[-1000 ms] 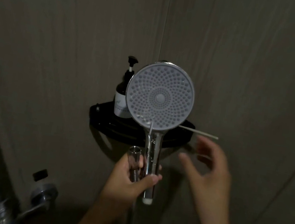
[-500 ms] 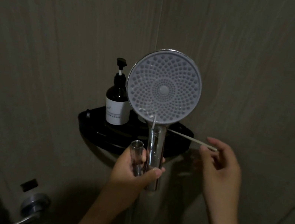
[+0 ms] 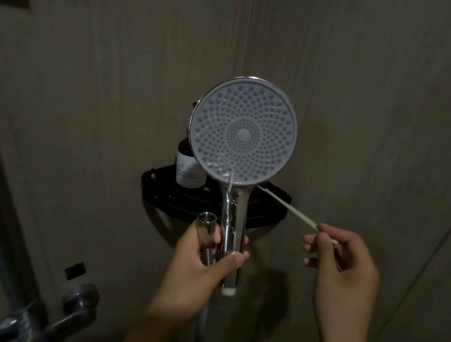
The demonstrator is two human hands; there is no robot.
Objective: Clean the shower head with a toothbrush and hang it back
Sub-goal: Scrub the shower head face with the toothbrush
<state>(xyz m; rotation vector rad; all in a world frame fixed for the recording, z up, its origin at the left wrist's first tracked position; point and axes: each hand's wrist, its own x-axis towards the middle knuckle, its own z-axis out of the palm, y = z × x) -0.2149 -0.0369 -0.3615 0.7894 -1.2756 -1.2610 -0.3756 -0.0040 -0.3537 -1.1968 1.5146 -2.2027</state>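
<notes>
Fingers of the left hand point(image 3: 196, 267) curl round the upright shower head point(image 3: 242, 135), right hand point(image 3: 345, 268) pinching the toothbrush point(image 3: 289, 208) end.

Shower head point(image 3: 242, 135) grey w/ dot rings, chrome handle; toothbrush point(image 3: 289, 208) white; shelf point(image 3: 267, 216) black

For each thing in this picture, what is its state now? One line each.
Shower head: upright, face to camera, wet, handle gripped by left hand.
Hose end: detached, held in the same hand.
Toothbrush: pinched at one end by right hand, not on the nozzles.
Bottle: upright on shelf, partly hidden.
</notes>
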